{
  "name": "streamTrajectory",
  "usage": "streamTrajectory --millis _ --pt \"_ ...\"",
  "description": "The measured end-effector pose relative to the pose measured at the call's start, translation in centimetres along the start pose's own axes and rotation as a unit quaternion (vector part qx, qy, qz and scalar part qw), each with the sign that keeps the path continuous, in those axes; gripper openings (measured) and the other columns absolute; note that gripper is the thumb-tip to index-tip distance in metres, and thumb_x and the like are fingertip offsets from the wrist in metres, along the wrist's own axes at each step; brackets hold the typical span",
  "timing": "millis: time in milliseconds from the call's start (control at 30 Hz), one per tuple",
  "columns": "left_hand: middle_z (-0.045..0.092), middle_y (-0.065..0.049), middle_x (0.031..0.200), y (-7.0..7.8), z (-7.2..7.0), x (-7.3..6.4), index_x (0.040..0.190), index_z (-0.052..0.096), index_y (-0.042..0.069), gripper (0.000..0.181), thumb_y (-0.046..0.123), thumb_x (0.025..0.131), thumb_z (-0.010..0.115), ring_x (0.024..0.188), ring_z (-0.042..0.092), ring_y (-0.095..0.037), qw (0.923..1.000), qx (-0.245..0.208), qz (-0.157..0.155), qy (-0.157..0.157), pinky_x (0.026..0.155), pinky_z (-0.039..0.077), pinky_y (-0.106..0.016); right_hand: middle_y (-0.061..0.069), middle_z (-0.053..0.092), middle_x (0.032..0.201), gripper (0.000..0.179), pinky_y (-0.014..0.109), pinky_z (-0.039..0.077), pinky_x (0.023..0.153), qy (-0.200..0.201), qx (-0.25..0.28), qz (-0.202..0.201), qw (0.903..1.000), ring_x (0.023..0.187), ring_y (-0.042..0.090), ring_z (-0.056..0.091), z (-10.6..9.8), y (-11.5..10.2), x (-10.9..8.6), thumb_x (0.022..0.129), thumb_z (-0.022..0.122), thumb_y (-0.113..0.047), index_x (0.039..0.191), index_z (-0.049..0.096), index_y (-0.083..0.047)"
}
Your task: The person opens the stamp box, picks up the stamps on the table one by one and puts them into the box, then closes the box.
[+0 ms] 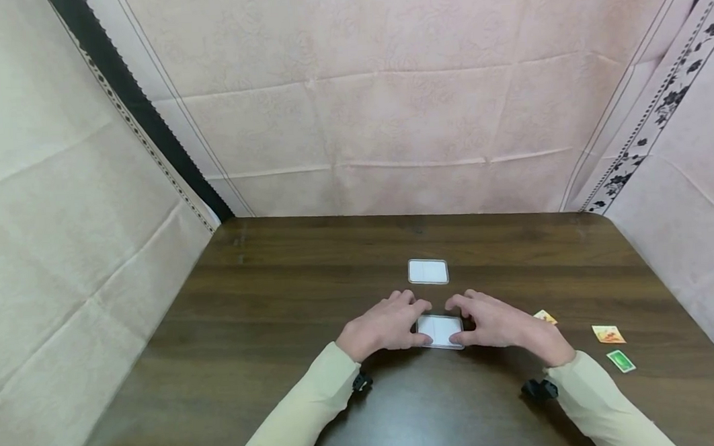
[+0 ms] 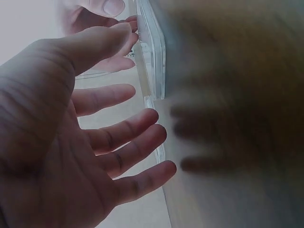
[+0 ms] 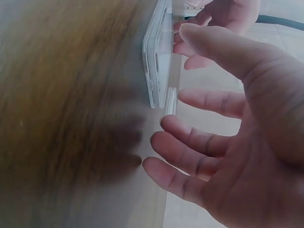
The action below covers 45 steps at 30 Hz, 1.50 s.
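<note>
A flat rectangular case (image 1: pixel 439 330) with a white top and clear edges lies on the wooden table between both hands. From its left side my left hand (image 1: pixel 386 324) reaches in, thumb by the near left corner and fingers spread. Opposite it, my right hand (image 1: pixel 489 320) mirrors that pose at the right side. Both wrist views show the case's layered clear edge (image 2: pixel 159 57) and mostly extended, gently bent fingers. Whether either thumb touches the case cannot be told. A similar white-topped case (image 1: pixel 428 272) lies just beyond the fingertips.
To the right lie an orange picture card (image 1: pixel 608 334) and a small green card (image 1: pixel 621 361). Another picture card (image 1: pixel 546 317) is partly hidden behind the right forearm. Pale cloth (image 1: pixel 388 127) hangs behind the dark wooden table (image 1: pixel 231 364) and along both its sides.
</note>
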<state>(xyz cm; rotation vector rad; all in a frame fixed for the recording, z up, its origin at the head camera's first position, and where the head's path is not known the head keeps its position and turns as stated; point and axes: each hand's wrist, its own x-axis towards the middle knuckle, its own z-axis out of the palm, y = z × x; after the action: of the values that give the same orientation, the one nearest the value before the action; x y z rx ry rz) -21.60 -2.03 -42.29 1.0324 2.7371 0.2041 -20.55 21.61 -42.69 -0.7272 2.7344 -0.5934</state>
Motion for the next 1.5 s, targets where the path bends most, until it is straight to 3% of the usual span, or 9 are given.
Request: streamTrajectory --millis 200,433,733,1500 --pt "0.054 0.000 0.117 0.4 0.3 0.2 0.140 0.051 0.020 0.062 0.052 0.089 0.065 0.097 0.044 -0.014 0.9995 0.025 0.015 0.007 0.078 0.041 -0.026 0.003 0.054 0.104 0.059 0.031 0.044 0.070 0.000 -0.018 0.013 0.9997 0.088 0.015 0.049 0.4 -0.2 -0.2 0.080 0.078 -0.046 0.125 0.058 -0.015" --pt "0.052 -0.001 0.115 0.6 0.6 0.1 0.139 0.052 0.019 0.065 0.055 0.087 0.067 0.095 0.043 -0.014 0.9991 0.043 0.003 0.006 0.076 0.040 -0.026 0.001 0.053 0.102 0.060 0.030 0.043 0.070 0.005 -0.034 0.017 0.9993 0.089 0.015 0.047 0.7 -0.5 -0.2 0.078 0.080 -0.044 0.126 0.059 -0.017" --pt "0.050 -0.001 0.110 0.6 0.8 0.0 0.136 0.053 0.019 0.066 0.058 0.085 0.068 0.093 0.042 -0.015 0.9986 0.052 -0.007 0.009 0.076 0.040 -0.028 0.002 0.052 0.103 0.063 0.031 0.042 0.069 -0.001 -0.045 0.022 0.9987 0.089 0.017 0.046 1.0 -0.9 0.1 0.076 0.082 -0.045 0.128 0.059 -0.018" --pt "0.050 0.001 0.103 0.4 1.0 0.9 0.120 0.061 0.019 0.053 0.057 0.084 0.070 0.089 0.044 -0.013 0.9985 0.051 0.010 0.019 0.073 0.037 -0.026 0.003 0.051 0.102 0.060 0.030 0.040 0.068 0.004 -0.059 0.017 0.9981 0.087 0.017 0.045 1.1 -1.1 0.0 0.077 0.082 -0.042 0.127 0.060 -0.016"
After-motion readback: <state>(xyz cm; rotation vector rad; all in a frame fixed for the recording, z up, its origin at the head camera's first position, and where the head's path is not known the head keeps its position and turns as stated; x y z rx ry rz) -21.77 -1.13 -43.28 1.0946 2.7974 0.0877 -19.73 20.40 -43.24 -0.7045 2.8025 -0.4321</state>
